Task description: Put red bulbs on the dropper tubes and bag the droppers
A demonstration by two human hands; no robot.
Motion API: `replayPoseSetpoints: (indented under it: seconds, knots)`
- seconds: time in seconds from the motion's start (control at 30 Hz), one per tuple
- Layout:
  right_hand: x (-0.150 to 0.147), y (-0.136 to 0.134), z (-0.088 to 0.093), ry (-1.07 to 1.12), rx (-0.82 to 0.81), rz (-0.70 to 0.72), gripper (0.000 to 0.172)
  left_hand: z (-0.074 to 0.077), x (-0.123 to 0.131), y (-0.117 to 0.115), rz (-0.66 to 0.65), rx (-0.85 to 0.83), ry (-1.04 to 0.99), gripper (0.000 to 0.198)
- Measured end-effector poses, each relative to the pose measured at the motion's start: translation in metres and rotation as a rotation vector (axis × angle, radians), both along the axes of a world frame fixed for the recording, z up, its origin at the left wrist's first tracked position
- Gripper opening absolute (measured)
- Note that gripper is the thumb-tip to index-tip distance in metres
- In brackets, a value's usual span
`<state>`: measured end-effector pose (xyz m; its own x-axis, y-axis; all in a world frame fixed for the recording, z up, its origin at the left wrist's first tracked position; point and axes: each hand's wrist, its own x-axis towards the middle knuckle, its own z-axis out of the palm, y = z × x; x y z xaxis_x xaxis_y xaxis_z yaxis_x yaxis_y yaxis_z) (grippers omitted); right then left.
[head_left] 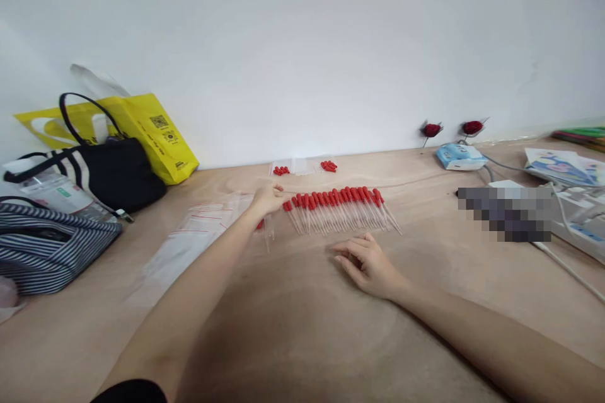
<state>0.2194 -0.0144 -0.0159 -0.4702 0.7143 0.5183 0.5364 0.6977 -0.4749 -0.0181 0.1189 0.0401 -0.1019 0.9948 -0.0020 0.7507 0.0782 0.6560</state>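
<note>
A row of droppers (338,208) with red bulbs and clear, thin stems lies side by side across the middle of the table, bulbs toward the wall. My left hand (268,199) reaches to the left end of this row, its fingers bent and slightly apart beside the end bulbs; whether they touch one is unclear. Under my left wrist, a red bulb and clear stems (268,234) show partly, the rest hidden. My right hand (367,266) rests on the table in front of the row, fingers loosely curved, thumb apart, holding nothing.
Clear zip bags (189,242) lie left, partly under my left forearm. Loose red bulbs (329,166) sit on clear bags by the wall. A yellow bag (165,138), black bag (113,173) and striped pouch (57,252) stand left. A tissue pack (459,156) and cables are right.
</note>
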Motion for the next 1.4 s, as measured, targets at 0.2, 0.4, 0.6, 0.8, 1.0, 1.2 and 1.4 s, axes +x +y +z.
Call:
replayPoseSetpoints:
  seconds: [0.2,0.4,0.6,0.8,1.0,1.2,1.4]
  knots:
    - [-0.001,0.000,0.000,0.009,-0.020,0.027,0.014,0.012,-0.059,-0.033,0.046,0.078,0.235,0.004]
    - [-0.002,0.000,0.001,0.012,-0.025,0.052,0.014,0.000,-0.081,-0.041,-0.007,0.001,0.226,0.013]
    - [-0.002,0.000,0.002,0.013,-0.018,0.075,0.014,-0.002,-0.072,-0.034,-0.001,-0.128,0.054,0.010]
    - [-0.001,0.001,0.000,0.012,-0.015,0.092,0.013,-0.007,-0.056,-0.034,-0.034,-0.188,-0.202,0.007]
    - [-0.001,0.001,0.000,0.007,-0.024,0.103,0.015,-0.016,-0.041,-0.030,0.001,-0.201,-0.408,0.015]
    - [-0.001,-0.001,0.001,0.004,-0.001,0.079,0.016,-0.017,-0.037,-0.031,0.060,-0.170,-0.492,0.015]
    - [-0.035,0.004,0.005,-0.061,0.079,-0.153,0.019,-0.022,-0.038,-0.034,0.142,-0.049,-0.503,0.020]
